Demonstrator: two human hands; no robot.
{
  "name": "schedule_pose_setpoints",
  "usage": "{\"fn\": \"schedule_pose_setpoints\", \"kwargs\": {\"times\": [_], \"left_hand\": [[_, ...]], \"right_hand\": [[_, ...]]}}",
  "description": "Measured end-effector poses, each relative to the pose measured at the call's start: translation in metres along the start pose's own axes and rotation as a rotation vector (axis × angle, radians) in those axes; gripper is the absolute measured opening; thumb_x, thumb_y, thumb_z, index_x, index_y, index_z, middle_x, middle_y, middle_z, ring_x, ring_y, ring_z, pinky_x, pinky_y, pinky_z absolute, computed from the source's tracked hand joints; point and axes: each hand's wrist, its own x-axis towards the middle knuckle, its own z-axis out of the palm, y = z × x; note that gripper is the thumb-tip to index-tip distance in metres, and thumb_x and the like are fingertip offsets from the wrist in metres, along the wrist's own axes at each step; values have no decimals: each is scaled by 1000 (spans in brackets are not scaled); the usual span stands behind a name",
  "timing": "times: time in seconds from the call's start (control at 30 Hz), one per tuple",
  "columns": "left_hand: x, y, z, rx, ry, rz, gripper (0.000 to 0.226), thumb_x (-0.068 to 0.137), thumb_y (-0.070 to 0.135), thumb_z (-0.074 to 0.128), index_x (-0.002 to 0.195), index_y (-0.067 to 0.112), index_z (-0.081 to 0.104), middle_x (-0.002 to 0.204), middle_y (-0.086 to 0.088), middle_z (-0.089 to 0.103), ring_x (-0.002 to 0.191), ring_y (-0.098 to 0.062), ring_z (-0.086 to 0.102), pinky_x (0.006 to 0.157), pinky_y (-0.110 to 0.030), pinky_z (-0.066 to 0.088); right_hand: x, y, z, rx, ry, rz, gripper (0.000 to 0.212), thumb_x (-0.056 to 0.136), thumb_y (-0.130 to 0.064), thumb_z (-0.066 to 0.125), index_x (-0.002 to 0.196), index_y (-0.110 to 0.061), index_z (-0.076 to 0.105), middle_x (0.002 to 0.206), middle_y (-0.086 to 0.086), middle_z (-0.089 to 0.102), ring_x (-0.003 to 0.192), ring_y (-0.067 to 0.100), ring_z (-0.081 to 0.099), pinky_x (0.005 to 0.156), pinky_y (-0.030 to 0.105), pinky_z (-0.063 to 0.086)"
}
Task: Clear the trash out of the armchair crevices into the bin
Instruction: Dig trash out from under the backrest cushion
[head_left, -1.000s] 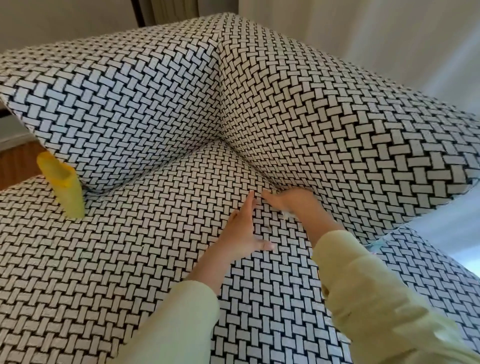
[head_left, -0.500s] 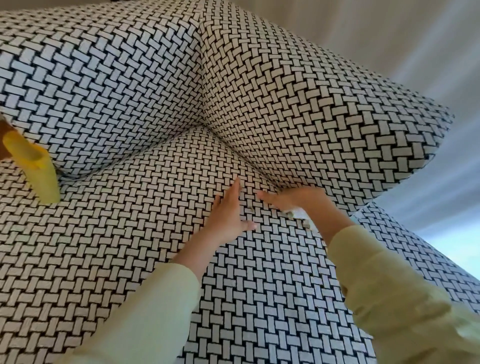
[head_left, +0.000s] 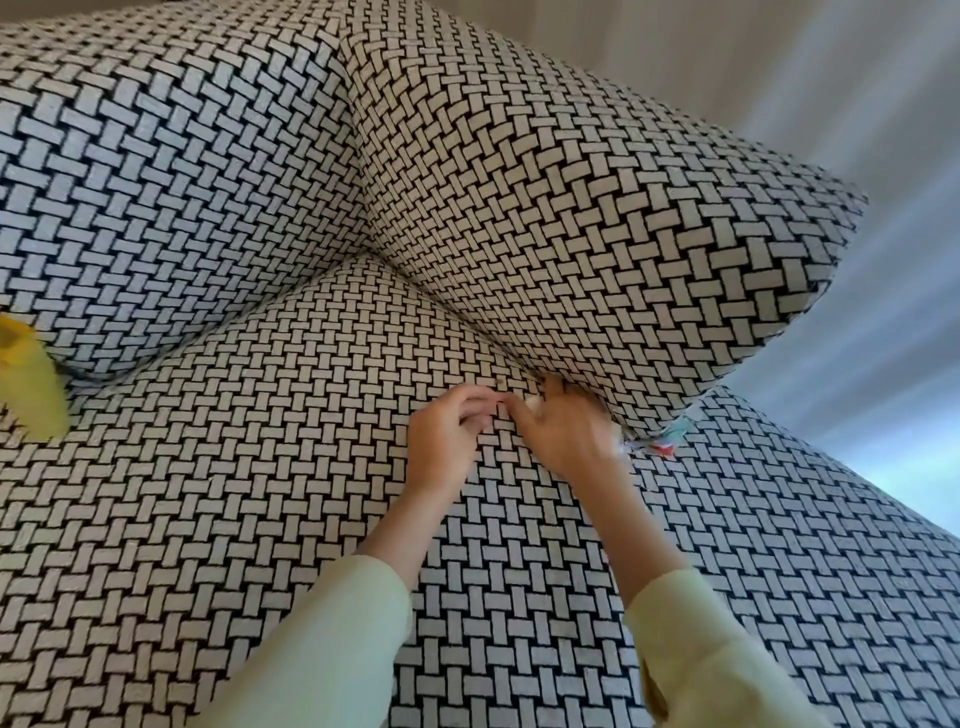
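The armchair is covered in black-and-white woven fabric. Both my hands are at the crevice between the seat and the right armrest. My right hand is blurred, its fingers closed around a white paper scrap. My left hand is curled shut just left of it, fingertips touching the right hand's. I cannot tell whether it holds anything. A colourful wrapper pokes out of the crevice under the armrest's front corner. A small brown crumb lies on the seat by the crevice.
A yellow object stands at the left edge, where the seat meets the backrest. A pale curtain or wall is behind and to the right of the chair. No bin is in view.
My left hand has gone from flat on the seat to curled, closing in on the right hand. My right hand has pulled the white scrap out of the crevice. The view shifted right.
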Motion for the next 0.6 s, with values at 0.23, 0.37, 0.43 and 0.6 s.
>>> {"fn": "schedule_pose_setpoints", "kwargs": {"times": [0.23,0.37,0.43,0.6], "left_hand": [[5,-4,4,64,-3,62,17,83,-4,61,95,7,66,93,4,65,80,-2,59,75,3,42],[14,-7,-1,19,-50,42,16,81,-5,62,93,7,64,88,9,62,72,9,57,70,0,44],[18,-8,-1,-55,-37,-3,18,80,-3,65,93,10,62,85,15,60,74,10,58,73,-2,46],[28,0,12,-165,-64,-70,24,79,0,67,91,18,57,87,13,62,83,2,61,76,-8,50]], "right_hand": [[-3,4,0,140,151,94,27,95,-14,39,121,-14,46,84,1,55,74,21,53,69,32,47],[-3,12,6,343,257,65,42,89,1,43,127,-17,49,98,3,67,80,20,64,70,32,54],[-2,17,9,419,286,47,45,87,6,44,125,-17,53,104,3,68,85,18,64,70,23,51],[-6,21,4,539,382,-33,45,83,13,45,118,-9,61,110,5,69,97,20,65,80,10,41]]}}
